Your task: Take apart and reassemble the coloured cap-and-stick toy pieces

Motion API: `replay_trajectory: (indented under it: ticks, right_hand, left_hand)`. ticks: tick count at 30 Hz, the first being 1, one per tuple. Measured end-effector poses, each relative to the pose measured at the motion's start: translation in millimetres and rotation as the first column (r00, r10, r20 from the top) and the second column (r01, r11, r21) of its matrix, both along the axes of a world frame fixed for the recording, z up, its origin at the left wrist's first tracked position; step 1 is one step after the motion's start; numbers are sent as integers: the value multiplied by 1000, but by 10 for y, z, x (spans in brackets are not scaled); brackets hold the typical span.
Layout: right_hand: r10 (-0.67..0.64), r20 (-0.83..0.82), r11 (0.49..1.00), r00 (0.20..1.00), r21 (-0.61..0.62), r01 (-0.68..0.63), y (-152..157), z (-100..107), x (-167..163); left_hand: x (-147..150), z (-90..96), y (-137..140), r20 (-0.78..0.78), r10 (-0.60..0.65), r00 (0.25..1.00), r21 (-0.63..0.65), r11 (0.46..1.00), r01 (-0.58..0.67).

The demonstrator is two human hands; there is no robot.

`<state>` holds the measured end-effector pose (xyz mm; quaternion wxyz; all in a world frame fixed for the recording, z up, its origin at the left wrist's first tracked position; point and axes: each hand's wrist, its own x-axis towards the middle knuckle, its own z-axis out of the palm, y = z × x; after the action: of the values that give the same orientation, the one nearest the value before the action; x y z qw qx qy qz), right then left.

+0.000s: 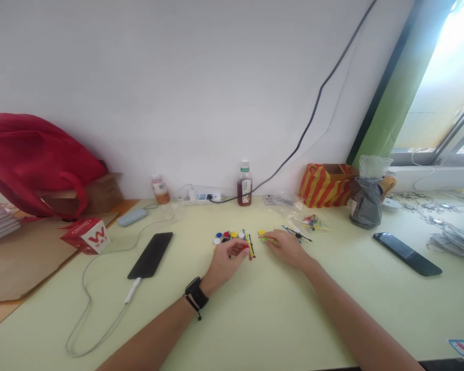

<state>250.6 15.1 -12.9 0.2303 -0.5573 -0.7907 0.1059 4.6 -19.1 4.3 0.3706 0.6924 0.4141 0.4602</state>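
My left hand (227,257), a black watch on its wrist, is closed with thumb and fingers pinched round a small bundle of thin coloured plastic sticks (249,242), in yellow, blue, black, white and red. Just behind its fingers lie several small round caps (218,235) in blue, red, white, yellow and black, partly hidden by the hand. My right hand (284,247) pinches a thin red stick (268,237) that points left towards the bundle. Beside it lie a yellow cap (261,233), a black cap (298,235) and dark thin sticks (307,238).
A clear bag of coloured sticks (314,222) lies behind my right hand. Along the wall stand a dark drink bottle (245,185), a power strip (201,197) and a striped bag (325,185). A phone on a cable (150,255) lies left, another phone (407,253) right.
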Motion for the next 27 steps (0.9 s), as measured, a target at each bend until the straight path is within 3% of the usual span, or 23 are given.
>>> replay_trajectory:
  ticks: [9,13,17,21,27]
  right_hand:
    - [-28,16,1000,999,-11,28,-99,117,-75]
    - [8,-158,999,987,32,-3,-137,169,-73]
    - [70,-406,997,911,47,-56,-169,223,-131]
    - [171,-536,982,827,27,-185,-244,306,-258]
    - [266,-689,906,674,-61,-419,-413,359,-434]
  left_hand:
    - [10,33,-20,2,-4,1000,12,1000,4]
    - [1,-1,13,62,3,998,-34,999,-1]
    - [-17,-41,64,149,1,989,-110,994,16]
    - [-30,-54,93,244,-8,970,-150,988,46]
    - [-15,24,39,289,-70,955,-189,974,129]
